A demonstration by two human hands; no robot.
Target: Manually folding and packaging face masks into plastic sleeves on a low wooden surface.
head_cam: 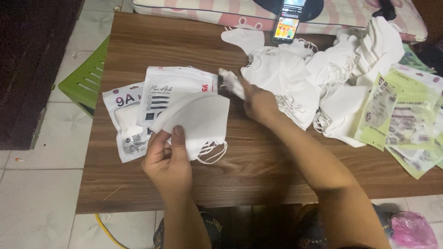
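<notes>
- Gathering folded white masks: left hand [167, 159] is pinching a stack of masks [199, 121], thumb on top, fingers clamped under, at 7 o'clock of table [258, 180].
- Right hand [258, 103] is pulling a single mask [232, 82] off the mask pile [295, 78] at 1 o'clock; fingers closed on it, blurred.
- Next move, imo: needs laying it flush on the stack, edges aligned.
- White pouches [177, 87] w/ print are lying at 10 o'clock; green pouches [406, 120] at 3.
- Both forearms are reaching fwd, right crossing inward.

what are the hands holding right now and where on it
The left hand pinches a stack of white face masks at its lower left edge, near the ear loops. The right hand grips one blurred white mask by its end.
</notes>
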